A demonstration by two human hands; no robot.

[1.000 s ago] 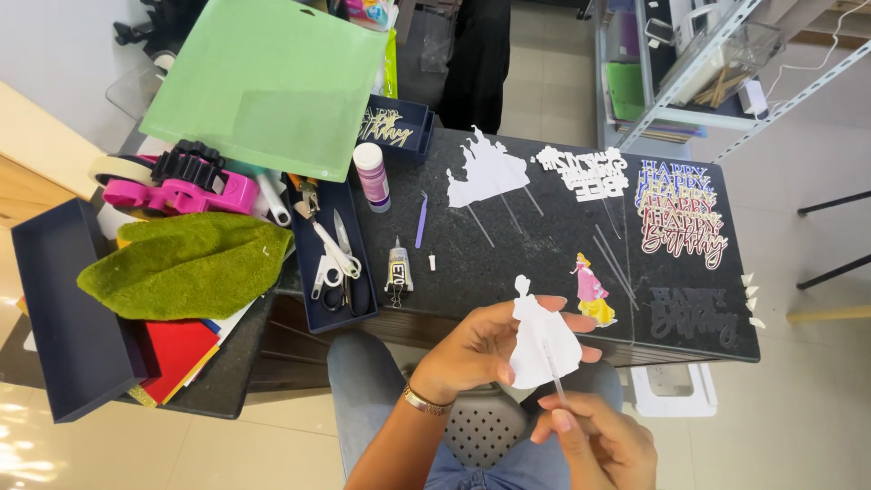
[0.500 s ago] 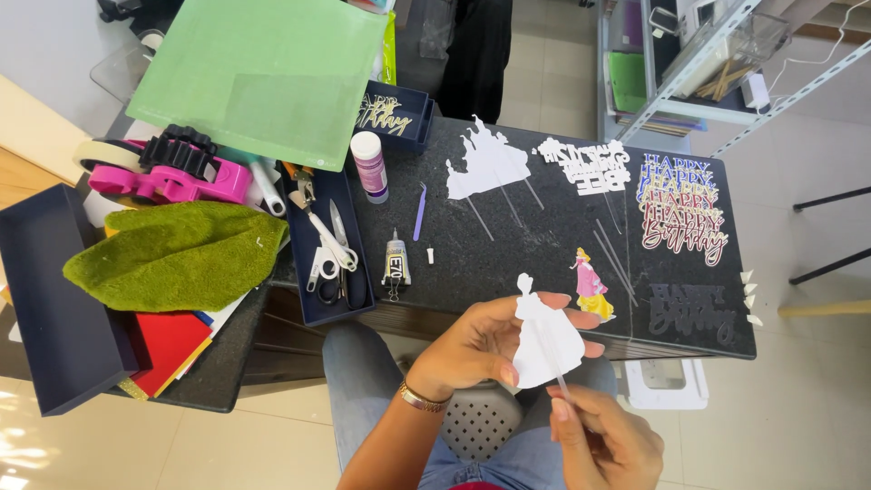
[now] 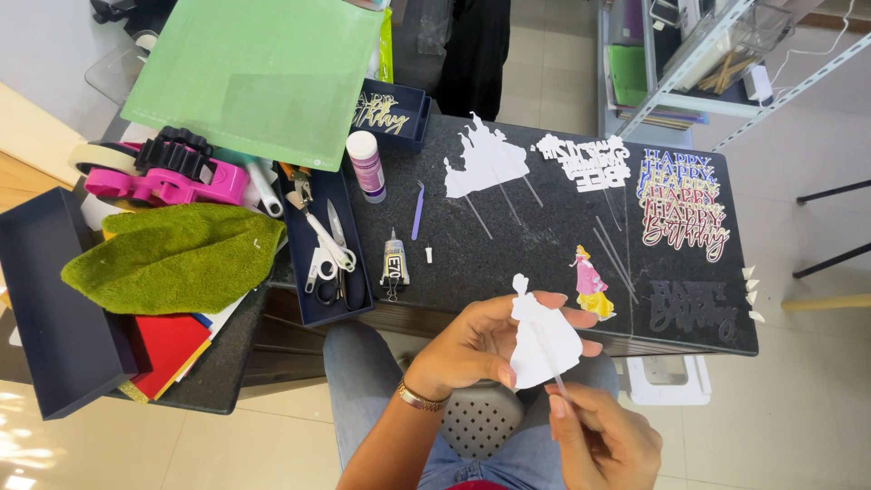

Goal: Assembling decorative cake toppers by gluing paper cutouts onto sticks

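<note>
Black table (image 3: 508, 263); left hand (image 3: 472, 349) pinching white cutout (image 3: 542, 338).

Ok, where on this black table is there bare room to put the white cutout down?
Bare patch between the glue tube and the princess figure, below the castle cutout. The right side is crowded with lettering cutouts; the scissors tray fills the left.

Glue tube (image 3: 392, 265) on table (image 3: 508, 263), between scissors tray (image 3: 313, 313) left, princess cutout (image 3: 592, 283) right.

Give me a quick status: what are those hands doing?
Left hand holds white paper figure cutout. Right hand pinches thin clear stick against it. Nothing between the hands.
</note>
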